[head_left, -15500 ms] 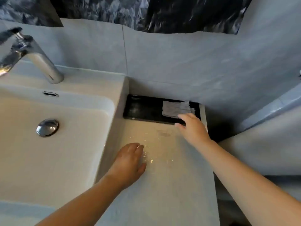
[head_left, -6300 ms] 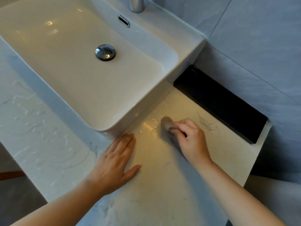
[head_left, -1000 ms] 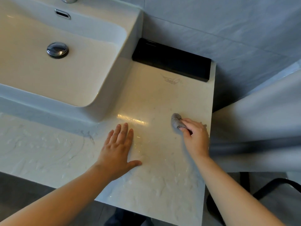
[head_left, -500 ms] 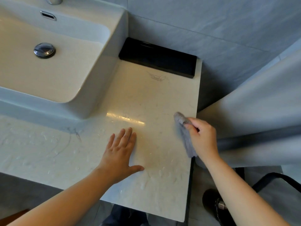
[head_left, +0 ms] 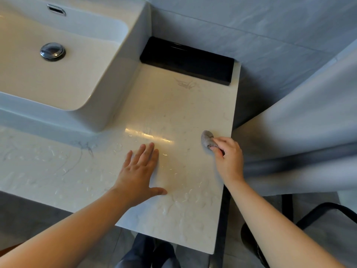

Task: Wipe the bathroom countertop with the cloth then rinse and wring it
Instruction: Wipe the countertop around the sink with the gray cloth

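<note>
A small grey cloth (head_left: 206, 138) is bunched up under the fingers of my right hand (head_left: 229, 157), pressed on the pale marble countertop (head_left: 173, 113) close to its right edge. Most of the cloth is hidden by the fingers. My left hand (head_left: 140, 171) lies flat on the counter with fingers spread, a hand's width to the left of the cloth. Water streaks and droplets cover the counter's front part. The white basin (head_left: 108, 78) stands on the counter at upper left, with a chrome drain plug (head_left: 52, 51) in it.
A black tray (head_left: 187, 59) sits against the grey tiled wall behind the counter. A pale curtain (head_left: 301, 136) hangs just right of the counter's edge. Below right are a black frame (head_left: 328, 207) and a dark round object on the floor.
Half a second ago the cloth hung over the counter's right edge in my right hand; now it is back on the surface, slightly further in. My left hand has stayed flat.
</note>
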A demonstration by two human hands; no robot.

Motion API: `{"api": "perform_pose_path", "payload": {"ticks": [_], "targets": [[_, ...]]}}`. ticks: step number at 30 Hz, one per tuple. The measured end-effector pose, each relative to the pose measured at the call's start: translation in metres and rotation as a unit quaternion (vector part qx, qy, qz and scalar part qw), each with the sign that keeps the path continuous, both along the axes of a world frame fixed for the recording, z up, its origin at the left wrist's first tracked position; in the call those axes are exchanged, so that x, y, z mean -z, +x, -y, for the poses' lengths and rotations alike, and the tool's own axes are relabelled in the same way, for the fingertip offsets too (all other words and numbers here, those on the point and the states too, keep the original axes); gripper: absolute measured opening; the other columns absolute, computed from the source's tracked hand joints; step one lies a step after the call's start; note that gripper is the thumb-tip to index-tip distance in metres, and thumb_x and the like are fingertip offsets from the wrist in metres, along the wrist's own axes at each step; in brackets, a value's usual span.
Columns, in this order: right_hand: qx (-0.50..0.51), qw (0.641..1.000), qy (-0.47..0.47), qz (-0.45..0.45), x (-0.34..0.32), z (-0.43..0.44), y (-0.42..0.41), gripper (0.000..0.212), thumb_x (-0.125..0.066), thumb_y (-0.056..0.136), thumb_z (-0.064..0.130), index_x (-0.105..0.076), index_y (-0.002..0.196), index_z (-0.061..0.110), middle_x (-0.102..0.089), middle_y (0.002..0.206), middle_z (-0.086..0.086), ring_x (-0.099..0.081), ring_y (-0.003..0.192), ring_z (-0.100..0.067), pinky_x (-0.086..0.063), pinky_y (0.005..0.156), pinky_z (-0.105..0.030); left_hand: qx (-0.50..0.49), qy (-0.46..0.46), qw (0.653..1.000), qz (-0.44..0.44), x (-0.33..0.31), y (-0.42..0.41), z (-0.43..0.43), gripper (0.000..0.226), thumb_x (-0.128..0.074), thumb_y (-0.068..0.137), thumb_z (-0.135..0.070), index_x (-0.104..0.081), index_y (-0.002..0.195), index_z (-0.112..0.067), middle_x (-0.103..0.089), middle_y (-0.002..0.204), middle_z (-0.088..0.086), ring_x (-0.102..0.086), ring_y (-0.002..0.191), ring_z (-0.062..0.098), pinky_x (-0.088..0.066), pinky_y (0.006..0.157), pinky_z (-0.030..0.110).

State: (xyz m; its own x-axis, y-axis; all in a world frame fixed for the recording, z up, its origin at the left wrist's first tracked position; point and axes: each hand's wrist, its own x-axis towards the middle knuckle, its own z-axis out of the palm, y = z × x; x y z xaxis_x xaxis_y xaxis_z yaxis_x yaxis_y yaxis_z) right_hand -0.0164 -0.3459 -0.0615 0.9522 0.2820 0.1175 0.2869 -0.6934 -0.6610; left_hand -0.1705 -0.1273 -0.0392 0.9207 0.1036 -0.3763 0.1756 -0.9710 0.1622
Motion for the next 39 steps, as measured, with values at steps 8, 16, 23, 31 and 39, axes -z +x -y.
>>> {"api": "perform_pose_path", "payload": {"ticks": [8,16,23,31,39], "targets": [[-0.029,0.999,-0.014,-0.013,0.000,0.015,-0.071,0.027,-0.067,0.084,0.009,-0.071,0.110,0.017,-0.062,0.100,0.008,-0.051,0.093,-0.012,-0.033,0.082,-0.013,-0.007,0.001,1.000,0.000,-0.006,0.002,0.002,0.113,-0.036,0.071,-0.083,0.016,0.149,-0.019,0.026,0.155,0.001,0.023,0.143,0.022,0.010,0.117,0.046],[-0.100,0.989,0.021,-0.110,-0.012,0.027,-0.098,0.015,-0.064,0.087,0.017,-0.073,0.099,0.019,-0.060,0.089,0.012,-0.055,0.089,-0.010,-0.048,0.080,-0.032,-0.065,-0.044,0.995,0.064,-0.004,-0.045,0.017,0.107,-0.014,0.069,-0.084,-0.002,0.152,-0.017,0.004,0.158,-0.003,0.007,0.146,0.015,0.007,0.117,0.037],[-0.031,0.999,0.022,-0.013,-0.033,0.008,-0.032,0.015,-0.061,0.089,0.016,-0.072,0.099,0.011,-0.060,0.095,0.006,-0.051,0.091,-0.014,-0.045,0.081,-0.029,-0.096,-0.022,0.993,0.071,-0.003,-0.075,0.016,0.104,-0.010,0.071,-0.081,-0.006,0.151,-0.013,0.002,0.157,0.000,0.004,0.145,0.020,0.002,0.116,0.036],[-0.016,1.000,0.001,-0.013,0.000,-0.003,-0.048,0.025,-0.065,0.086,0.014,-0.070,0.111,0.016,-0.064,0.103,0.003,-0.056,0.096,-0.018,-0.046,0.088,-0.037,-0.076,-0.006,0.995,0.063,0.006,-0.080,-0.001,0.101,-0.017,0.075,-0.082,-0.010,0.150,-0.015,-0.003,0.158,-0.001,-0.002,0.146,0.021,-0.003,0.117,0.041],[-0.058,0.998,-0.004,0.010,0.005,-0.002,-0.112,0.030,-0.070,0.080,0.010,-0.071,0.109,0.019,-0.061,0.095,0.007,-0.055,0.087,-0.016,-0.046,0.076,-0.031,-0.063,-0.018,0.995,0.072,0.007,-0.082,-0.008,0.097,-0.025,0.078,-0.080,-0.019,0.150,-0.016,-0.010,0.159,-0.001,-0.009,0.146,0.023,-0.006,0.117,0.042]]}}
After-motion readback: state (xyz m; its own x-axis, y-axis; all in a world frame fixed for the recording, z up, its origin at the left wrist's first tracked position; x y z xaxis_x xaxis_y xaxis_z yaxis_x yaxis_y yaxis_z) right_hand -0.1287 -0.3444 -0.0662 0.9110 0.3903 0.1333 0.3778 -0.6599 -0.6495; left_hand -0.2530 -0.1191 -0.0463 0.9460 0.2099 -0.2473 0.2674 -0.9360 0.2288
